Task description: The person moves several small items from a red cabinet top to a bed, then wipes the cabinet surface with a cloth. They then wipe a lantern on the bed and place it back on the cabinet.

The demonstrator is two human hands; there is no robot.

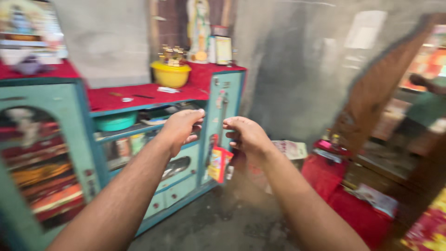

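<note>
Reaching forward, the left hand (180,128) curls loosely with nothing visibly in it, close to the teal cabinet (69,153). Just right, the right hand (246,135) pinches a small red-and-yellow packet (218,163), which hangs below the fingers. A yellow bowl (171,74) sits on the cabinet's red top; the floor is grey concrete. Motion blur smears the right side.

Both hands, left hand (179,130) and right hand (246,135), curl before a teal cabinet (69,139); red packet (219,163) hangs below.
</note>
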